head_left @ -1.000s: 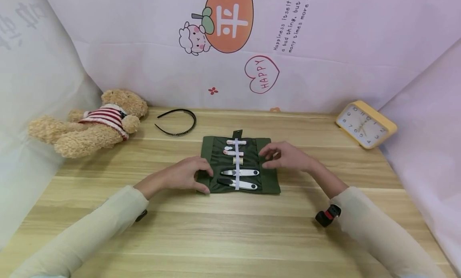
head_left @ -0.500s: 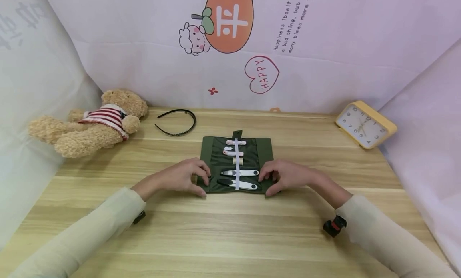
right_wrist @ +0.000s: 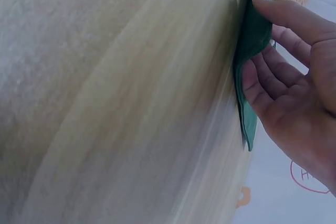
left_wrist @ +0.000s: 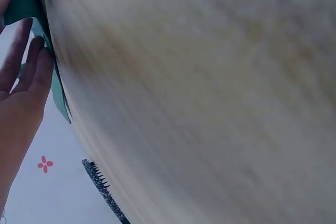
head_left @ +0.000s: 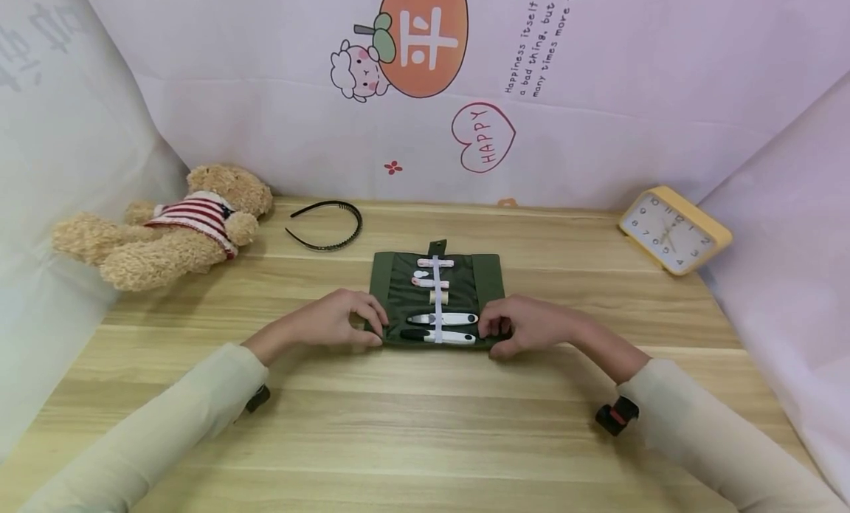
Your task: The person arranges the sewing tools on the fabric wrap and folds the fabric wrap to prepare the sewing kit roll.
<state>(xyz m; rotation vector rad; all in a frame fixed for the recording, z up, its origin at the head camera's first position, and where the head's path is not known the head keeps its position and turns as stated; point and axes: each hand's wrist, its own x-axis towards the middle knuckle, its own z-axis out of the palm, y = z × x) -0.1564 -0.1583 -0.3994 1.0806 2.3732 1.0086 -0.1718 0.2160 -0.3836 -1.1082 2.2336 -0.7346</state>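
Observation:
A dark green fabric pouch (head_left: pixel 488 277) lies unfolded on the wooden table. Under its white strap (head_left: pixel 437 306) sit two white-handled tools, the upper one (head_left: pixel 460 319) with a metal tip and the lower one (head_left: pixel 458 337) with a black tip. Pinkish small items (head_left: pixel 434 283) and a beige piece lie farther back. My left hand (head_left: pixel 332 319) pinches the pouch's near left corner. At the near right corner my right hand (head_left: pixel 531 325) grips the fabric, its thumb (right_wrist: pixel 286 17) on the outer face in the right wrist view. The near edge is slightly raised.
A teddy bear (head_left: pixel 166 240) in a striped shirt lies at the back left, beside a black toothed headband (head_left: pixel 358 221). Toward the back right stands a yellow alarm clock (head_left: pixel 677 229). Printed white cloth (head_left: pixel 265 114) walls the table's back and sides.
My right hand has come down toward me to the pouch's near right corner. Both hands have taken hold of the near edge, which has risen a little.

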